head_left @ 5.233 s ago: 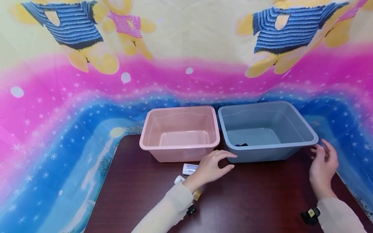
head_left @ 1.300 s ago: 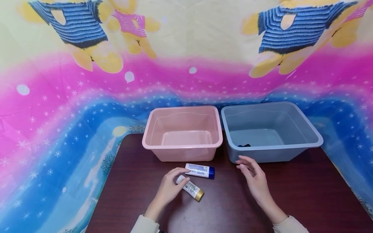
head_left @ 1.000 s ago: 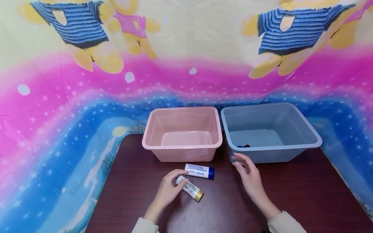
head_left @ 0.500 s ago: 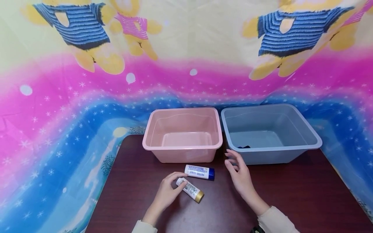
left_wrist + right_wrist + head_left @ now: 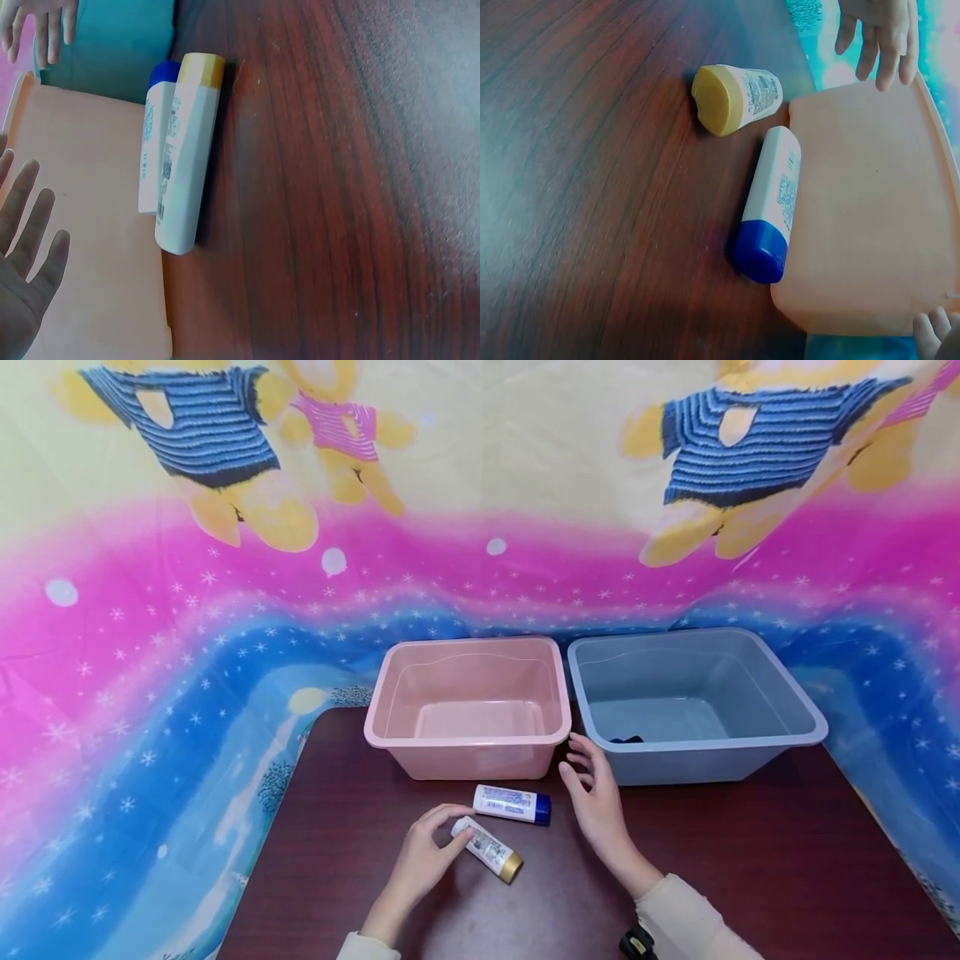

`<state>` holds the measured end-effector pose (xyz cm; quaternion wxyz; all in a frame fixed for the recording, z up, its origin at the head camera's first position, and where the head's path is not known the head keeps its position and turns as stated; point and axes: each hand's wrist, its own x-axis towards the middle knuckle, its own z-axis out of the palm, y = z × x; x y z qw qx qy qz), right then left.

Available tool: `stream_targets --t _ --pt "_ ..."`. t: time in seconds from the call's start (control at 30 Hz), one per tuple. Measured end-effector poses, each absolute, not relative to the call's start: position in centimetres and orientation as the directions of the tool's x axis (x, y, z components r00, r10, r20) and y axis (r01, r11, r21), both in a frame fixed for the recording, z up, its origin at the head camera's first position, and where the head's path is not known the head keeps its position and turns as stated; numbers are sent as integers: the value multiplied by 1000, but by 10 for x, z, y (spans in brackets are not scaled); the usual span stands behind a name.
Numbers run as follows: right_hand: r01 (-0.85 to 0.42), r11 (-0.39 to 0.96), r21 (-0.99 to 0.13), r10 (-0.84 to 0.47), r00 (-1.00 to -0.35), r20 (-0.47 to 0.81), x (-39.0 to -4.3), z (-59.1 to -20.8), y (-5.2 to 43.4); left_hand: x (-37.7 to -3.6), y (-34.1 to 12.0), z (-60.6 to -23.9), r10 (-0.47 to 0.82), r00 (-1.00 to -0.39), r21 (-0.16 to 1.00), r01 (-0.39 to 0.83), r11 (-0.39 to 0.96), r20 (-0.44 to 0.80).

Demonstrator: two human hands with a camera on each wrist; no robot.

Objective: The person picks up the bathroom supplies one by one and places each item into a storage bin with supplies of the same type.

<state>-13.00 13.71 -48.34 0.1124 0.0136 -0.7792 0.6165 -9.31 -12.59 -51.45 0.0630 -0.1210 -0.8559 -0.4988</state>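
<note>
Two white tubes lie on the dark wooden table (image 5: 735, 860) in front of the pink tub (image 5: 390, 693). One has a gold cap (image 5: 489, 850) (image 5: 187, 157) (image 5: 739, 97); the other has a blue cap (image 5: 512, 803) (image 5: 154, 142) (image 5: 772, 206). My left hand (image 5: 450, 828) (image 5: 26, 247) (image 5: 877, 34) hovers at the white end of the gold-capped tube, fingers fairly straight and not wrapped round it. My right hand (image 5: 579, 767) (image 5: 41, 26) is open with spread fingers, just right of the blue cap, holding nothing.
A blue-grey tub (image 5: 802, 731) stands right of the pink one, with a small dark thing (image 5: 626, 739) on its floor. Both tubs sit at the table's far edge against a colourful printed cloth backdrop (image 5: 225, 610). A dark wrist strap (image 5: 633, 942) shows at my right sleeve.
My right hand has slid left from in front of the blue-grey tub to the gap between the tubs, near the blue cap. My left hand has stayed by the gold-capped tube.
</note>
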Motion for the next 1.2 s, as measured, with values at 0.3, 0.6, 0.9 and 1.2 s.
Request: stream_targets --t 0.3,0.6,0.9,1.2 --pt "-168 197 -966 122 -973 194 -145 -489 127 -94 -131 -516 143 -963 839 269 473 228" --pt "-138 213 -967 103 -981 163 -150 -478 123 -92 -130 -521 142 -962 845 273 460 234" --pt "-109 204 -973 112 -985 133 -148 -456 116 -90 -131 -524 145 -961 845 277 457 237" --pt "-93 253 -963 128 -983 129 -170 -490 119 -90 -133 -523 155 -961 847 274 455 228"
